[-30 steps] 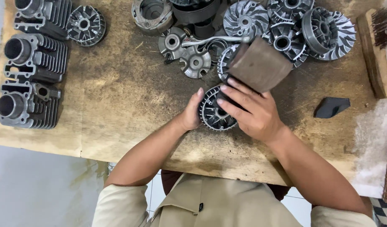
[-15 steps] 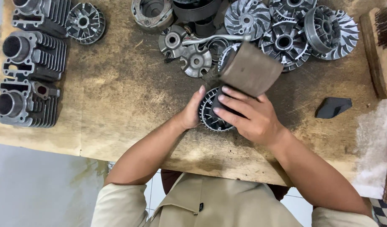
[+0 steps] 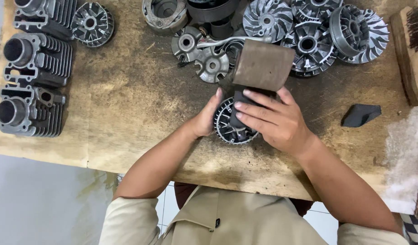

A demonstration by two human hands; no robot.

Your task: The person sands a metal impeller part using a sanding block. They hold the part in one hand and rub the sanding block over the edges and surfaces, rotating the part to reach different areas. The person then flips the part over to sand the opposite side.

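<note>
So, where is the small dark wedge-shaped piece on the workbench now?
In the head view, the dark wedge-shaped piece lies alone at the right of the wooden workbench, beyond the right hand and below the finned metal discs.
</note>
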